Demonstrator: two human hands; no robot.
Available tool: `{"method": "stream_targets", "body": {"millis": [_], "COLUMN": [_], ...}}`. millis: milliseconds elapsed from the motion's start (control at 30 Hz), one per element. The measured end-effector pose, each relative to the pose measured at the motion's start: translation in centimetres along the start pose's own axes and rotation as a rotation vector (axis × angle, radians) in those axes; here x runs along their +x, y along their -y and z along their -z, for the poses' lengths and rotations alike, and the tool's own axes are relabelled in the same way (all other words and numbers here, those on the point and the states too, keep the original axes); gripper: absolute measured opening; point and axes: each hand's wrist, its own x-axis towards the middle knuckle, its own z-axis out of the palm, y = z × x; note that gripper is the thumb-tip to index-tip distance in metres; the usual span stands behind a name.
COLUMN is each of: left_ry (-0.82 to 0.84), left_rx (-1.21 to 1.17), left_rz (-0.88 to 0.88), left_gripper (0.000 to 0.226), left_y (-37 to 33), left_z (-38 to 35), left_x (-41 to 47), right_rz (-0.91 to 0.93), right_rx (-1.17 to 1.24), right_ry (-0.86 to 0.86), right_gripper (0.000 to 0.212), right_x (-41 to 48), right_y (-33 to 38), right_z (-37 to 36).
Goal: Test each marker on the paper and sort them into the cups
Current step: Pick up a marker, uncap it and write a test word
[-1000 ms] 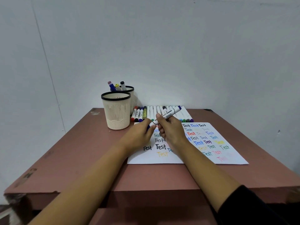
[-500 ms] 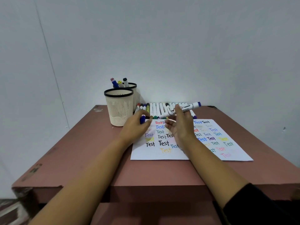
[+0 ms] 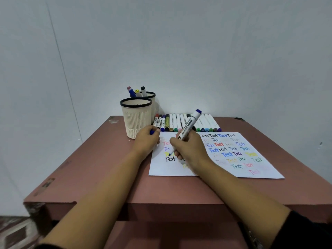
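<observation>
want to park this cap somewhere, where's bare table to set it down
Bare table lies left of the paper, in front of the front cup, out to the left edge. A narrower strip borders the paper's right side. Both forearms cross the near strip. The back is crowded with the back cup and the marker row.

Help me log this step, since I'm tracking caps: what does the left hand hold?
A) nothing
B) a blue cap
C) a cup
B: a blue cap peeks out of the curled left hand, while the right hand holds the uncapped marker tip-down on the paper.
</observation>
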Motion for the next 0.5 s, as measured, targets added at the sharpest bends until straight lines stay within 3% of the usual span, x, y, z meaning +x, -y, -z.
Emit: {"method": "stream_targets", "body": {"millis": [500], "left_ry": [0.022], "left_rx": [0.072], "left_rz": [-0.030], "left_gripper": [0.013], "left_y": [-0.1], "left_z": [0.1], "left_x": [-0.3], "right_rz": [0.058], "right_rx": [-0.116], "right_ry": [0.051], "right_gripper": [0.016], "right_x": [-1.5], "right_y": [-0.8], "right_z": [-0.5]}}
